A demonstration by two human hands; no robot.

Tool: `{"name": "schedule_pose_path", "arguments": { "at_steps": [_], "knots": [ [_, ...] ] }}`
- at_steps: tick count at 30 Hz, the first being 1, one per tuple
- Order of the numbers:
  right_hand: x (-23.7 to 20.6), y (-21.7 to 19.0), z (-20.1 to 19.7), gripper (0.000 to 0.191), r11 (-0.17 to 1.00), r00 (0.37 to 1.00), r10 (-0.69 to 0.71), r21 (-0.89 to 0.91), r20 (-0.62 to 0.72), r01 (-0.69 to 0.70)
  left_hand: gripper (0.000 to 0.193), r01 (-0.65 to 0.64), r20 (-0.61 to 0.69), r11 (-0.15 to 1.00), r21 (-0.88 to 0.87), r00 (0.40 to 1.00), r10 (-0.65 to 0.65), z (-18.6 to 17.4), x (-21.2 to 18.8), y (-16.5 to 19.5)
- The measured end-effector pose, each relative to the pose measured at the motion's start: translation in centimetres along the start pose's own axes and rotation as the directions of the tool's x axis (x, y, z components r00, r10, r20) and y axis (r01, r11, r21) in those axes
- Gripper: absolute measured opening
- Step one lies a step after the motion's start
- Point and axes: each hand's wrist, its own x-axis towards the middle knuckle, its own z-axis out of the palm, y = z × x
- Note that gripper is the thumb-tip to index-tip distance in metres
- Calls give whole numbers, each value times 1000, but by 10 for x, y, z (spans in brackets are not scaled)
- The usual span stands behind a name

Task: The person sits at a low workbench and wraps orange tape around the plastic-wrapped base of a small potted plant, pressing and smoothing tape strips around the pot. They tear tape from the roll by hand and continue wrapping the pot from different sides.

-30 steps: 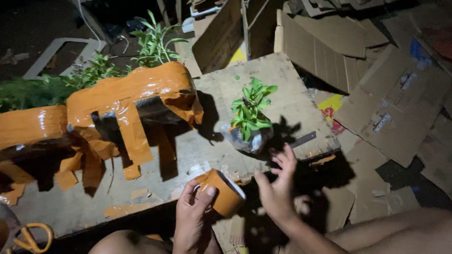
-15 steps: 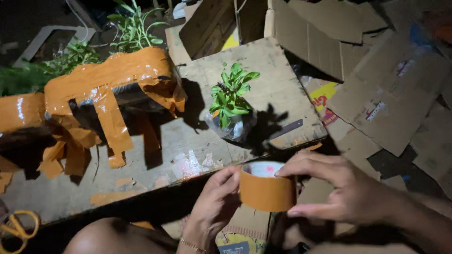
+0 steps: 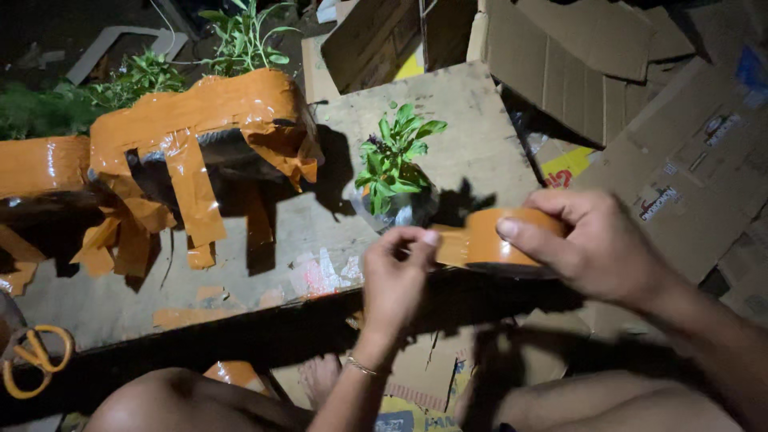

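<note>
Both hands [image 3: 396, 276] grip orange tape roll [image 3: 500, 238].

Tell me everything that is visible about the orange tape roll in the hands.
The orange tape roll is a glossy ring of plastic-looking tape. It is held in the air above the dark front edge of the board. The right hand grips it from the right, over its top. The left hand pinches the free end at its left side.

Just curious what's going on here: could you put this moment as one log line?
right hand: holds tape roll | left hand: pinches tape end | plant: on board behind | scissors: far left
</note>
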Motion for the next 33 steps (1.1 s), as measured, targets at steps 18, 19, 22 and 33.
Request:
{"name": "schedule_pose_path", "arguments": {
  "at_steps": [18,19,22,33],
  "knots": [
    [27,11,-8,35,999,999,47,-14,-13,-47,14,-44,-190,992,122,980,67,-14,37,6],
    [31,9,-6,36,998,999,39,-39,-9,-39,14,-37,-203,993,115,977,60,-15,37,5],
    [40,2,-4,36,999,1000,-15,-50,-18,14,15,-4,-216,989,149,976,37,-19,42,1],
    [64,-14,0,38,997,998,-53,-62,-17,52,8,-35,-205,993,116,977,59,-33,66,-18]
  ]
}}
